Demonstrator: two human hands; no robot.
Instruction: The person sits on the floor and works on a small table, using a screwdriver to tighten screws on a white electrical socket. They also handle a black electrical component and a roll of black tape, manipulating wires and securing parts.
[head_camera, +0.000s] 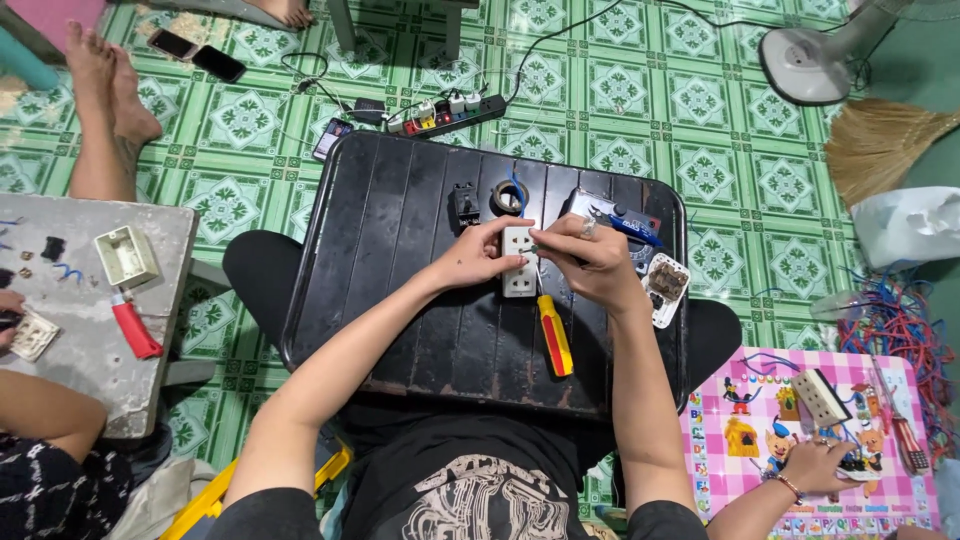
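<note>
Black tray (400, 260), white socket (519, 262), both hands (480, 255)

The white socket (519, 262) lies on a black table (400, 260), with a red and yellow screwdriver (553, 335) at its five o'clock. The floor (700, 170) has green and white flower squares, and the mat (740, 400) at four o'clock is pink

Both our forearms reach toward twelve o'clock and converge. Left hand (478, 255): fingers curled, thumb on top, pinching at its three o'clock side. Right hand (583, 256): wrist bent, fingers bunched in a closed grip, pointing to nine o'clock. Fingertips nearly touch.
</note>
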